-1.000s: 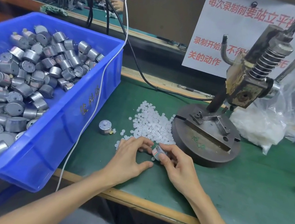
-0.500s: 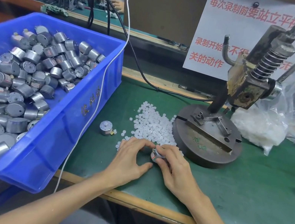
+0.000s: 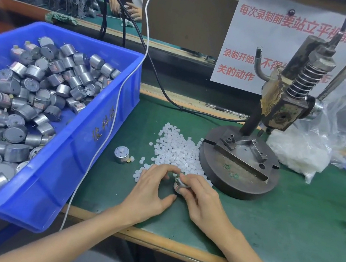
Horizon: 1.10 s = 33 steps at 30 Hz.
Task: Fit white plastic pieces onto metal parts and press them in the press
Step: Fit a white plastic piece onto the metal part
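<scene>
Fingers [image 3: 191, 180] of the right hand [image 3: 203, 201] are clamped round a small metal part [image 3: 179, 184], held low over the bench [image 3: 290, 219] at the near edge of the heap of white plastic pieces [image 3: 178, 150]. The left hand [image 3: 148, 192] arches in from the left, fingertips curled down to the top of the part and thumb lying free. Whether a white piece sits under those tips cannot be told; it is hidden and too small. The press [image 3: 286, 104] stands just to the far right, ram raised, its fixture [image 3: 244, 153] unoccupied. A blue bin [image 3: 71, 159] on the left holds the stock of metal parts, and one loose part [image 3: 121, 154] stands beside the heap.

Assessment: the step in hand appears to be seating a piece on the part's shaft. To do it well, the right hand should steady the part with the shaft upward. The piece should go on square, bore centred, pushed only until it stays. A cocked piece would likely be crushed under the ram.
</scene>
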Tool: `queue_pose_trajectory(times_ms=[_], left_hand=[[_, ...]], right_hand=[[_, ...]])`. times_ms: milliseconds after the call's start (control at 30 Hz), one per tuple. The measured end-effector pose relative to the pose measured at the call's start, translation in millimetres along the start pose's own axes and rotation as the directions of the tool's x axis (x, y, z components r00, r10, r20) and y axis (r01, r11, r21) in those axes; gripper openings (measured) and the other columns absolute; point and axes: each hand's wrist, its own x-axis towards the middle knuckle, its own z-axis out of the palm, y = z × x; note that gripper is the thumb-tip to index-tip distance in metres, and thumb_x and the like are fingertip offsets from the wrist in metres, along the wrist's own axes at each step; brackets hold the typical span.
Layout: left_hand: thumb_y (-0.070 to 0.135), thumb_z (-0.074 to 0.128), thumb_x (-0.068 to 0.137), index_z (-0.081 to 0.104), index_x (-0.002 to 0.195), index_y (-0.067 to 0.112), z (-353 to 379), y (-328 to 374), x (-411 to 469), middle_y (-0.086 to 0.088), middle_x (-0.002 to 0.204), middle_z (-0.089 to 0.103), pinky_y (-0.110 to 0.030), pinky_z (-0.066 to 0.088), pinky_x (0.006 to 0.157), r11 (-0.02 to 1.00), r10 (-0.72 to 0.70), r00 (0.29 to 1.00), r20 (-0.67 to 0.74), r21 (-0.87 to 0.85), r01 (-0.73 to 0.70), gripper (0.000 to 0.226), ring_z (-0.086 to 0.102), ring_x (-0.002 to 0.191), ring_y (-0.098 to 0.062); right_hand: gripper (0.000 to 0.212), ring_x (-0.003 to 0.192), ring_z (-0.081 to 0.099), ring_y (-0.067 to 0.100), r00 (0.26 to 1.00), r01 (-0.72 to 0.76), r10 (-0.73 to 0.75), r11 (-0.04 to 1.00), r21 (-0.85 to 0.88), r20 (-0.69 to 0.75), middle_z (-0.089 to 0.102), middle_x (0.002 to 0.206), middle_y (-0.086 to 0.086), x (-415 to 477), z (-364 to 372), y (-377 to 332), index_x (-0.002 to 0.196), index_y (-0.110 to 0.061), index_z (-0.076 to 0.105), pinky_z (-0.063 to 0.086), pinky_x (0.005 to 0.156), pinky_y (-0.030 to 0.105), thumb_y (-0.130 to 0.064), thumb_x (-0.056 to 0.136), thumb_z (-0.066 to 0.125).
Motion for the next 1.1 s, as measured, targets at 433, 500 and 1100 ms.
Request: queue_pose_trajectory(times_ms=[433,500,1100], left_hand=[[0.029,0.073,0.077,0.064,0.1,0.031,20,56,58,0.023,0.072,0.061,-0.006,0.042,0.061,0.972,0.138,0.989,-0.06,-0.182,-0.146,0.025,0.057,0.065,0.004],[0.028,0.071,0.081,0.061,0.097,0.033,30,67,73,0.008,0.071,0.066,-0.013,0.046,0.051,0.971,0.081,0.996,0.034,-0.227,-0.071,0.02,0.059,0.055,-0.003],[0.039,0.072,0.075,0.066,0.105,0.024,78,75,134,0.004,0.098,0.055,-0.024,0.028,0.078,0.97,0.067,0.991,-0.114,0.24,-0.038,0.034,0.045,0.095,-0.017]], right_hand=[[0.016,0.047,0.052,0.015,0.8,-0.455,0.586,0.455,0.765,0.127,0.06,0.061,0.006,15,-62,7,0.101,-0.009,0.052,0.037,0.037,0.021,-0.022,0.099,0.043],[0.011,0.048,0.054,0.015,0.782,-0.433,0.618,0.453,0.779,0.075,0.063,0.063,0.003,10,-73,14,0.103,-0.01,0.054,0.037,0.036,0.021,-0.017,0.098,0.047],[0.014,0.06,0.065,0.023,0.717,-0.626,0.612,0.776,0.08,-0.333,0.068,0.067,0.003,33,-103,48,0.093,-0.016,0.059,0.052,0.069,0.035,-0.028,0.094,0.052]])
